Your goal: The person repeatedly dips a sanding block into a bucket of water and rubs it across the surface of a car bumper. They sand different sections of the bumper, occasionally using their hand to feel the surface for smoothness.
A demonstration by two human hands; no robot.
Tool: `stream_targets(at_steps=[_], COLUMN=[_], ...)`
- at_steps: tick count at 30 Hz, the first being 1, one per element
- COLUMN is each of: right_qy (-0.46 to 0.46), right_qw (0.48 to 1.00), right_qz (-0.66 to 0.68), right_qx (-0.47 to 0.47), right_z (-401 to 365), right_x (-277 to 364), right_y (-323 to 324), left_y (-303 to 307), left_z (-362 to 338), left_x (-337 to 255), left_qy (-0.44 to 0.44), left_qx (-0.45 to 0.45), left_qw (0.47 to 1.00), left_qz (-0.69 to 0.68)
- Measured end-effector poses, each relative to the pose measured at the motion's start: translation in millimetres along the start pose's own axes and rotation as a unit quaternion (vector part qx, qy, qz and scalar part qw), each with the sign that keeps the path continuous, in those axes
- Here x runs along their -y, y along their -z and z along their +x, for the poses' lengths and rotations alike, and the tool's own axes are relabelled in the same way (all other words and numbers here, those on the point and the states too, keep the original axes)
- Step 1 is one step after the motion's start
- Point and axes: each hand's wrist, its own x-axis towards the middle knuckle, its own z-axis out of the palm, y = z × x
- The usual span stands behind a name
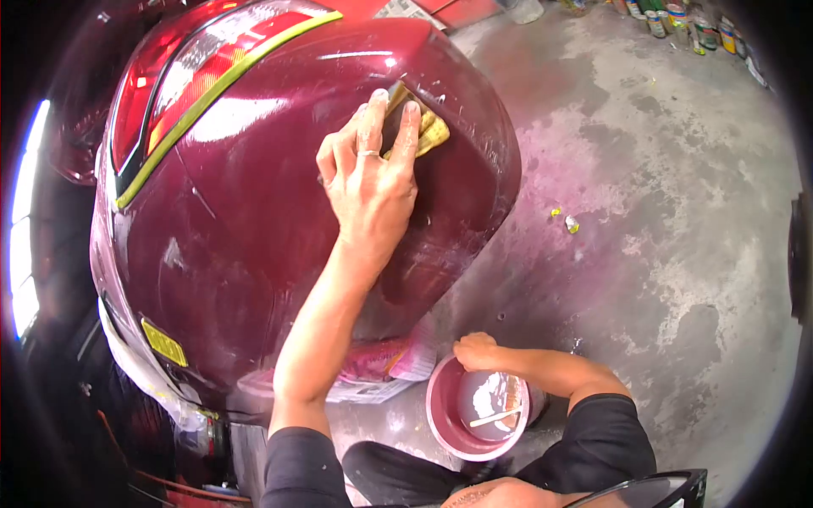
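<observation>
My left hand (373, 173) is pressed against the dark red car bumper (279, 220), fingers stretched forward over a folded, worn yellow-and-dark piece of sandpaper (434, 134). It lies flat on the painted surface near the bumper's corner, partly hidden under my fingers. Lower down, my right hand (476, 351) is curled closed at the far rim of a pink bucket (436, 406); its fingertips and anything in them are hidden. Inside the bucket there is cloudy water with a pale stick (495, 417) in it.
Yellow-green tape (224, 89) edges the tail light (190, 72). A yellow reflector (164, 342) is low on the bumper. Stained newspaper (373, 389) lies beneath the car. Several cans (705, 34) line the far floor, and small yellow scraps (572, 224) lie nearer.
</observation>
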Motion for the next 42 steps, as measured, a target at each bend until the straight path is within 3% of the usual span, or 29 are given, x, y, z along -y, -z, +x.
stream_targets(at_steps=[2,4,6,8,10,13,16,18,19,21,22,24,26,28,30,32,34,36,37,38,40,42], right_qy=[0.006,-0.005,-0.02,0.003,0.014,0.021,-0.008,0.004,0.008,0.007,0.005,-0.001,0.011,0.015,0.022,0.003,-0.019,-0.014,-0.014,-0.007,-0.001,-0.009], right_qw=[0.999,0.998,0.995,0.999,1.0,0.999,0.998,0.998,0.998,0.999,1.0,0.999,0.999,0.998,0.999,0.999,0.999,0.999,0.999,0.999,0.999,0.999], right_qz=[-0.024,-0.025,-0.021,-0.012,-0.007,-0.004,-0.007,-0.013,-0.015,-0.028,-0.011,-0.017,-0.016,-0.013,-0.005,-0.005,-0.002,0.008,0.006,0.011,0.013,-0.002], right_qx=[0.032,-0.061,-0.093,-0.053,-0.026,-0.044,-0.062,-0.059,-0.063,-0.029,0.019,-0.027,-0.038,-0.054,-0.024,-0.039,-0.047,-0.03,-0.032,-0.042,-0.048,-0.036], right_z=[-5,-5,-6,-4,-8,-7,-9,-9,-3,-6,-6,-5,-2,1,-4,1,-5,-7,-9,-9,-9,-5], right_x=[-4,-10,-10,-11,-19,-12,-13,-13,-15,-8,-9,-15,-17,-22,-19,-14,-12,-12,-13,-12,-14,-12], right_y=[6,-10,-8,-12,-8,-11,-4,-6,1,-4,4,-6,-11,-8,-9,-7,-9,-3,-4,-5,-7,-4], left_y=[17,16,4,-6,-28,-17,-20,-19,-14,-10,-25,-11,1,5,1,-5,-15,-5,1,13,-2,-3], left_z=[-27,-85,-48,29,45,-12,-68,-44,-10,64,68,23,-69,-138,-69,5,6,-41,-83,-88,-83,8], left_x=[9,21,11,-15,-19,-27,-33,-21,-16,-15,-13,-19,-23,-16,-11,-17,-19,-25,-28,-28,-14,-12], left_qy=[-0.019,-0.016,0.004,-0.01,-0.013,-0.01,-0.066,-0.119,-0.105,0.007,0.021,-0.005,-0.018,-0.084,-0.084,-0.008,0.001,0.001,-0.012,-0.06,-0.11,-0.043], left_qx=[0.029,-0.015,-0.009,0.009,-0.019,-0.004,0.014,0.052,0.053,0.034,0.018,0.026,0.064,0.085,0.055,0.035,0.002,0.025,0.065,0.042,0.04,0.037], left_qw=[0.999,0.999,0.999,1.0,1.0,0.999,0.997,0.991,0.993,0.999,0.999,0.999,0.997,0.992,0.995,0.999,1.0,0.999,0.998,0.997,0.993,0.996], left_qz=[0.017,0.049,-0.041,-0.011,0.009,0.035,0.022,-0.035,-0.023,0.03,0.04,0.026,0.037,-0.027,0.026,0.019,0.021,0.026,0.02,-0.001,0.015,0.063])
